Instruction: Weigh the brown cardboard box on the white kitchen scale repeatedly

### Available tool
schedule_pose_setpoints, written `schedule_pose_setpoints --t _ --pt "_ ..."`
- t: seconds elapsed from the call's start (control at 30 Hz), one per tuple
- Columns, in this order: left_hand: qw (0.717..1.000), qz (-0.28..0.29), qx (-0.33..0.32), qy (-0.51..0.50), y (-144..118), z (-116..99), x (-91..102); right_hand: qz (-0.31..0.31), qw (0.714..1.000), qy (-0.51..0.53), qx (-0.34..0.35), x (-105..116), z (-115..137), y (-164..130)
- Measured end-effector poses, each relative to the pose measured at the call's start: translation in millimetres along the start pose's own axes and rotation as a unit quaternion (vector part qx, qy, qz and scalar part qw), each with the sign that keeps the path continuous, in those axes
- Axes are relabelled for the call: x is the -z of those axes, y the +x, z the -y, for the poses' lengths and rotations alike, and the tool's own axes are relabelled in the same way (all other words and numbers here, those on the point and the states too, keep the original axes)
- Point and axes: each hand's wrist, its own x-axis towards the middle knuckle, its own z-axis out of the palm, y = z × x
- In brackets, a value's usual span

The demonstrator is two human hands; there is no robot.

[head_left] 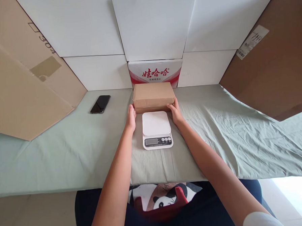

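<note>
- Your left hand (131, 118) presses flat against the left end of the small brown cardboard box (153, 96); your right hand (175, 112) does the same at the right end. So the grip is a two-sided squeeze on the box, fingers closed against its short walls.
- The box sits on the pale green cloth-covered table (54, 155), just behind the white digital kitchen scale (157, 129) and in front of a red-and-white printed carton (155, 73).
- It looks like stiff, sealed cardboard, probably light, with dry faces that should not slip.
- Holding it at the two ends, low down, seems soundest; the walls may give if you pinch hard.
- A black phone (100, 104) lies well apart, to the left.
</note>
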Motion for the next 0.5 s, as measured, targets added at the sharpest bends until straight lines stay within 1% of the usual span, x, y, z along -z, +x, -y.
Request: schedule_pose_setpoints --t 0.23,0.5 --pt "1.0 -0.003 -0.002 0.009 -0.7 -1.4 -1.1 -0.004 1.0 0.024 0.001 0.7 -5.5 3.6" --pt "1.0 -0.016 -0.006 0.008 0.0 1.9 -0.8 -0.007 1.0 0.016 0.005 2.3 -9.4 6.0"
